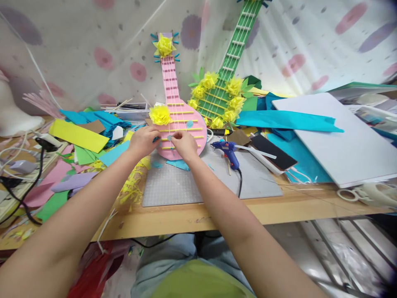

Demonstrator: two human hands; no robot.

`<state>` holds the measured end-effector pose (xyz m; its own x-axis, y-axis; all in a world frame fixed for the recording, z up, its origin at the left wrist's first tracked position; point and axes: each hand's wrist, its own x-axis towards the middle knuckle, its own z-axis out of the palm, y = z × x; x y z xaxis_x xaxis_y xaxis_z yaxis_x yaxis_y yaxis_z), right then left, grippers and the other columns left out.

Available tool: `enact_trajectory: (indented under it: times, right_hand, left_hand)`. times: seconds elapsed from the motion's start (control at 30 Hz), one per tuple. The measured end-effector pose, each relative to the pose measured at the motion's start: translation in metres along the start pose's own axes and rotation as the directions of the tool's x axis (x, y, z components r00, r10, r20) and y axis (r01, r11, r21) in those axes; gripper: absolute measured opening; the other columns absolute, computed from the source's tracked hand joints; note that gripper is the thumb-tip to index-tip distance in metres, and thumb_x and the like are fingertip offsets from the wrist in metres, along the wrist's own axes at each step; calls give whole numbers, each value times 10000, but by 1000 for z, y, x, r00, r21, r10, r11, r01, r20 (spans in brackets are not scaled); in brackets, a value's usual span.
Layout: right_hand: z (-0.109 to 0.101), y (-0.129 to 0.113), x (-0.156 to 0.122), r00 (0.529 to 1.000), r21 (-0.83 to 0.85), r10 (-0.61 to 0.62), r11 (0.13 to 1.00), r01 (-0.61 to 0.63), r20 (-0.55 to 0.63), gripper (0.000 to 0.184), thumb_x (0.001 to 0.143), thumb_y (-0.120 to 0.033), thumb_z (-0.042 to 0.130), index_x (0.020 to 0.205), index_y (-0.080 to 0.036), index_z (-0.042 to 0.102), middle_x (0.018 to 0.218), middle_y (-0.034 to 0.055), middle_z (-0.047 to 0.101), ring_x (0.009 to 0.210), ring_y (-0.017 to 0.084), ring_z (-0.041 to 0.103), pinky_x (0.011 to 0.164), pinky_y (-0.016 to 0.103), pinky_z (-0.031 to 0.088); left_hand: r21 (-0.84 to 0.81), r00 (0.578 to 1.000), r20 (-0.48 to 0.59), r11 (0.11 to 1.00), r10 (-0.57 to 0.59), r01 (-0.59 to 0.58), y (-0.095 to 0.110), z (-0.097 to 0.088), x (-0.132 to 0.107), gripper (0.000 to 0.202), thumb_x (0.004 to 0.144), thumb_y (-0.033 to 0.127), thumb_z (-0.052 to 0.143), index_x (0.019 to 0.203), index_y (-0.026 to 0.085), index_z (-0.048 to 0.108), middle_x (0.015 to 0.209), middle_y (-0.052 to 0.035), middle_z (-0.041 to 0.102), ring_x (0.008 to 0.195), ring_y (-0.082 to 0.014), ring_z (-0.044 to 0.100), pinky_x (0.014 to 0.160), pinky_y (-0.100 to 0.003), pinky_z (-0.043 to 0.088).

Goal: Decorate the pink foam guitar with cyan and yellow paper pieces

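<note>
A pink paper guitar leans upright in front of me, with yellow strips across its round body and white strings up the neck. A yellow paper flower sits at the upper left of the body, and another yellow flower is on its head. My left hand is at the body's left edge, fingers curled, with a bit of blue at the fingertips. My right hand is closed in a pinch over the lower body, at a small blue paper piece. A blue paper circle lies on the body.
A green paper guitar with yellow flowers leans behind. On the grey cutting mat lies a blue glue gun. A black phone, white board and scissors are right; coloured paper scraps are left.
</note>
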<state>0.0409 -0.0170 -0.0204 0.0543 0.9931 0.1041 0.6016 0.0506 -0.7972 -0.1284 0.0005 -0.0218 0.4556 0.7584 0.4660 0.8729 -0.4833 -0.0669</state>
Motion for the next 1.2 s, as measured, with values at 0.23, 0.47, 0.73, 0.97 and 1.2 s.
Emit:
enact_trajectory:
  times: [0.23, 0.47, 0.73, 0.97, 1.2]
  right_hand:
    - [13, -9, 5, 998, -74, 66, 995, -66, -4, 183, 778, -339, 532, 879, -238, 645, 954, 43, 675, 946, 222, 605, 804, 341, 452]
    - [21, -17, 1, 993, -94, 113, 989, -110, 21, 198, 781, -340, 529, 878, -242, 671, 953, 54, 682, 946, 236, 622, 779, 342, 468]
    - [22, -18, 5, 993, -128, 112, 986, -106, 45, 237, 770, -347, 541, 914, -238, 694, 984, 72, 691, 954, 247, 624, 773, 345, 466]
    - [19, -15, 8, 991, -89, 102, 991, -95, 84, 153, 714, -320, 592, 811, -254, 691, 893, 15, 700, 872, 204, 631, 744, 300, 464]
    - [22, -14, 7, 992, -100, 109, 990, -102, 71, 151, 733, -324, 576, 817, -251, 679, 922, 19, 695, 893, 204, 628, 753, 300, 461]
  left_hand:
    - [-70, 1000, -15, 998, 4, -5, -3, 0, 1, 167, 771, 240, 495, 725, 201, 650, 844, -63, 680, 842, -208, 611, 749, -341, 446]
    - [-70, 1000, -11, 998, 10, -11, -4, -1, 0, 183, 777, 236, 480, 721, 181, 646, 854, -76, 682, 849, -219, 610, 769, -354, 441]
    - [-71, 999, -9, 997, 38, -38, -7, 1, -1, 195, 778, 233, 474, 735, 180, 656, 834, -75, 679, 833, -215, 610, 756, -350, 442]
    - [-89, 999, -8, 995, 37, -37, -8, 3, 0, 170, 764, 229, 492, 738, 187, 655, 828, -70, 682, 840, -215, 605, 770, -354, 442]
    - [-115, 999, -20, 993, 34, -36, -9, 4, 0, 163, 772, 220, 491, 734, 190, 646, 841, -70, 682, 851, -216, 599, 783, -363, 441]
